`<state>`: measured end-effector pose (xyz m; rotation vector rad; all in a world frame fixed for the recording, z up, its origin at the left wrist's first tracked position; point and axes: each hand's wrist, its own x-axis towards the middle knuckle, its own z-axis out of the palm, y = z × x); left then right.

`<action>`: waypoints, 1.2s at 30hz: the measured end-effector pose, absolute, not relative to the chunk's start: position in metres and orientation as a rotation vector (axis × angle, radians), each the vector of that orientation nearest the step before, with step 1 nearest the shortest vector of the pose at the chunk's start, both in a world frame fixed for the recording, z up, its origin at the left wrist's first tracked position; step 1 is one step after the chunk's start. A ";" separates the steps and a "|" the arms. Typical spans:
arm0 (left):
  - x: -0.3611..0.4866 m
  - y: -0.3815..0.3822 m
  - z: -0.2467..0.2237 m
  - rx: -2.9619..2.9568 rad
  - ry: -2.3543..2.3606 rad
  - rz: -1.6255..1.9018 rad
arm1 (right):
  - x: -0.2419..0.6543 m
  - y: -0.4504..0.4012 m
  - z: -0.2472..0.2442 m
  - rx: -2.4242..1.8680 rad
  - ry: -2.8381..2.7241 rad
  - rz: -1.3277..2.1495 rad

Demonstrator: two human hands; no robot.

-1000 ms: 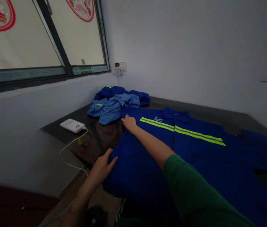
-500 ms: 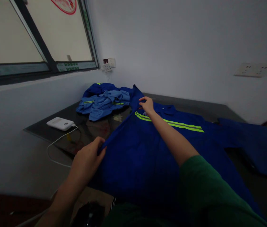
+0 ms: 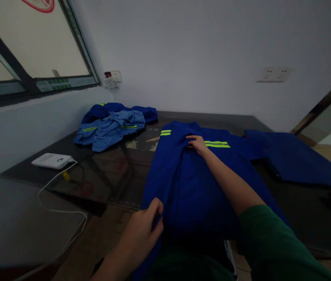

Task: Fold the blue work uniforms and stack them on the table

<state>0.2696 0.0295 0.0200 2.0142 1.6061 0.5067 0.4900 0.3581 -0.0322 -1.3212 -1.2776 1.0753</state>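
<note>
A dark blue work jacket (image 3: pixel 209 175) with yellow-green reflective stripes lies spread on the table, its left side folded inward over the front. My left hand (image 3: pixel 150 222) is closed on the jacket's lower left edge, thumb and fingers pinching the cloth. Higher up, my right hand (image 3: pixel 197 144) rests on the chest of the jacket beside the folded-over part. Its fingers are stretched out and a little apart, touching the cloth. The jacket's bottom edge hangs toward my body and is partly in shadow.
A rumpled pile of light and dark blue garments (image 3: pixel 115 127) lies at the back left of the dark table (image 3: pixel 118 175). Nearer is a white power bank (image 3: pixel 52 160) with a white cable (image 3: pixel 54 210). Folded dark blue cloth (image 3: pixel 306 160) lies at the right. Wall sockets (image 3: pixel 273 74) are behind.
The jacket's left side, held up and stretched earlier, now lies folded inward to the right. Both hands moved right with it, and my right hand's pinch has loosened. My view turned right.
</note>
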 end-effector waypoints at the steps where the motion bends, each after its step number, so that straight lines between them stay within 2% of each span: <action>1: 0.271 0.030 0.027 2.011 1.627 0.597 | 0.490 0.362 -0.029 -1.322 -1.290 1.041; 4: 0.284 0.029 0.032 2.056 1.634 0.645 | 0.495 0.368 -0.027 -1.369 -1.363 0.885; 9: 0.321 0.033 -0.012 2.168 1.542 0.145 | 0.501 0.361 -0.045 -1.496 -1.509 0.695; 13: 0.330 0.030 -0.032 2.185 1.531 0.062 | 0.501 0.359 -0.049 -1.531 -1.580 0.634; 16: 0.317 0.021 -0.027 2.135 1.337 0.134 | 0.504 0.359 -0.044 -1.537 -1.626 0.586; 19: 0.285 0.012 -0.023 1.954 1.111 0.327 | 0.514 0.348 -0.035 -1.579 -1.687 0.338; 22: 0.245 0.009 -0.033 1.748 1.365 0.638 | 0.528 0.303 -0.021 -1.540 -1.770 0.178; 25: 0.218 0.013 -0.060 1.568 1.705 0.833 | 0.535 0.223 -0.006 -1.328 -2.049 0.466; 27: 0.214 0.015 -0.083 1.486 1.695 0.849 | 0.530 0.169 0.002 -1.235 -2.195 0.653; 29: 0.219 0.016 -0.105 1.396 1.587 0.831 | 0.514 0.135 0.006 -1.129 -2.312 0.640; 32: 0.230 0.014 -0.128 1.251 1.487 0.830 | 0.474 0.140 0.006 -0.999 -2.443 0.477; 36: 0.239 0.008 -0.134 1.103 1.419 0.951 | 0.406 0.216 0.002 -0.889 -2.652 0.276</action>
